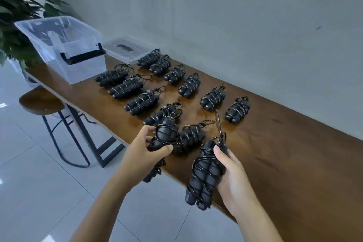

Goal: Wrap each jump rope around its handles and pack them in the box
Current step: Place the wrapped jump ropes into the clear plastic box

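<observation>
Head view: the left hand grips one wrapped jump rope at the wooden table edge; the right hand clasps another bundle, ribbed black handles bound in glossy cord. Wrapped bundles lie between them and the clear plastic box.

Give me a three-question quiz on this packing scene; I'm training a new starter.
1. True or false: the left hand is empty.
2. The right hand grips what?
3. The clear box stands: A) on the stool, B) at the table's far end, C) on the floor.

Key: 1 false, it grips a wrapped rope; 2 a wrapped jump rope; 3 B.
</observation>
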Motion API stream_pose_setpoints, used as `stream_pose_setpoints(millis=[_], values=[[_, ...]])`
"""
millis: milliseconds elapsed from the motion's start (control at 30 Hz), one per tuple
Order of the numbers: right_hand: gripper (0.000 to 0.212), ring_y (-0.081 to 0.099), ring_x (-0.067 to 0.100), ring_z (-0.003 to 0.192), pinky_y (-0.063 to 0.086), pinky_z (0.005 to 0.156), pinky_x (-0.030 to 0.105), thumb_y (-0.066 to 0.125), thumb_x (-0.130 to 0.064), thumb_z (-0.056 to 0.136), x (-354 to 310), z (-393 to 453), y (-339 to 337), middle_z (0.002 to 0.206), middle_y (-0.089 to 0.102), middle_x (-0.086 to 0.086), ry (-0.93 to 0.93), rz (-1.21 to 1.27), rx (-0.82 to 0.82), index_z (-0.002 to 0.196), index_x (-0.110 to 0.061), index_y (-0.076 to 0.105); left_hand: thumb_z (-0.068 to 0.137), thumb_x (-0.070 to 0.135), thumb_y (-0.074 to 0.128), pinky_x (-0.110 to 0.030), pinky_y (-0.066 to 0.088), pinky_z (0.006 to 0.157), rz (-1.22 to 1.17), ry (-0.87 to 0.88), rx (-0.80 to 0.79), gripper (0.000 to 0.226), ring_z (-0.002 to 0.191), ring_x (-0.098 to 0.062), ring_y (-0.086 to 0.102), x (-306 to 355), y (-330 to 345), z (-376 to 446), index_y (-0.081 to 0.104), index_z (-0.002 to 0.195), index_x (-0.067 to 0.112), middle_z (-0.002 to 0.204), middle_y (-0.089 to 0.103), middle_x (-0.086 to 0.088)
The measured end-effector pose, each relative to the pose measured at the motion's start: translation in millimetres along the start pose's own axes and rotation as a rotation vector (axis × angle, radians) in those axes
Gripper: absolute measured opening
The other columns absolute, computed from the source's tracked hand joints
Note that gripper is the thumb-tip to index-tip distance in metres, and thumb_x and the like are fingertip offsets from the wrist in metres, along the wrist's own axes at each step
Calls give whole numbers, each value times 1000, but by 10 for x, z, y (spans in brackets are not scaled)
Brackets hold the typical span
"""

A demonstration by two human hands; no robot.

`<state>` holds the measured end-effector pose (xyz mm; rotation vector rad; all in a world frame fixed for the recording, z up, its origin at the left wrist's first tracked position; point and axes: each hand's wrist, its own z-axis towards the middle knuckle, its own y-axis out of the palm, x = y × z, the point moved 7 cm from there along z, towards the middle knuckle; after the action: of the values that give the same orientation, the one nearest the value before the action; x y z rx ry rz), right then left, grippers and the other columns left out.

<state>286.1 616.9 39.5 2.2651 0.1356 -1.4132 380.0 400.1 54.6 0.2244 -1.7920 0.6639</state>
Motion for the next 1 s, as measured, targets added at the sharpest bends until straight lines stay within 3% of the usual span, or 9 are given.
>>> stream_pose_setpoints(millis=[67, 167, 233, 333, 400, 533, 667, 833, 1000], values=[[47, 72, 33, 107, 54, 93, 48, 67, -36, 82, 16, 36, 272, 114, 75, 16, -9, 3, -10, 124, -13, 67, 81, 50, 84, -48, 63, 86, -31, -2, -12, 57, 92, -23, 73, -68, -209, 22, 50, 126, 39, 112, 68, 0], [47, 73, 34, 105, 56, 90, 47, 63, -34, 84, 63, 109, 706, 113, 75, 19, 10, 18, -35, 126, -13, 64, 87, 38, 83, -48, 64, 85, -70, -23, -6, 52, 88, -24, 74, -169, -553, 62, 50, 127, 35, 110, 69, -4], [51, 70, 37, 110, 55, 96, 50, 67, -36, 80, 67, 187, 968, 117, 72, 22, 16, 7, -31, 125, -13, 64, 89, 32, 81, -54, 64, 77, -104, -25, 10, 51, 80, -26, 73, -213, -768, 121, 49, 128, 34, 104, 69, -6], [51, 73, 34, 99, 59, 87, 48, 72, -40, 76, 61, 368, 1357, 112, 74, 18, -5, -42, -52, 120, -16, 68, 91, 29, 80, -64, 61, 68, -146, -36, 37, 48, 67, -29, 67, -292, -1075, 255, 48, 127, 34, 92, 66, -6], [51, 74, 33, 98, 60, 86, 48, 74, -41, 75, 78, 514, 1613, 110, 76, 14, -9, -72, -69, 120, -19, 67, 91, 31, 80, -64, 61, 69, -164, -44, 62, 46, 69, -32, 69, -357, -1271, 384, 48, 123, 38, 91, 66, -7], [57, 75, 28, 91, 61, 80, 44, 83, -38, 64, 104, 887, 2093, 106, 77, 9, -46, -119, -79, 116, -22, 67, 91, 31, 80, -57, 63, 74, -184, -42, 89, 43, 80, -36, 73, -422, -1693, 749, 49, 120, 37, 98, 70, -7], [63, 74, 32, 96, 61, 73, 40, 88, -32, 58, 105, 1303, 2631, 108, 76, 11, -33, -115, -131, 117, -26, 66, 91, 32, 79, -28, 63, 66, -179, -33, 104, 50, 82, -22, 76, -377, -2155, 1221, 47, 129, 31, 108, 71, -5], [62, 74, 32, 96, 61, 73, 40, 88, -34, 61, 19, 1905, 3292, 111, 75, 12, -25, -100, -150, 118, -29, 65, 89, 34, 78, -30, 63, 65, -144, -5, 122, 54, 79, -24, 78, -225, -2726, 1858, 47, 132, 29, 107, 72, -3], [69, 71, 40, 103, 55, 91, 65, 96, -43, 57, -135, 2471, 3947, 117, 73, 14, -31, -133, -180, 119, -34, 66, 74, 53, 76, -38, 63, 75, -124, 45, 147, 59, 79, -21, 77, -76, -3285, 2403, 52, 125, 34, 97, 77, 1]])
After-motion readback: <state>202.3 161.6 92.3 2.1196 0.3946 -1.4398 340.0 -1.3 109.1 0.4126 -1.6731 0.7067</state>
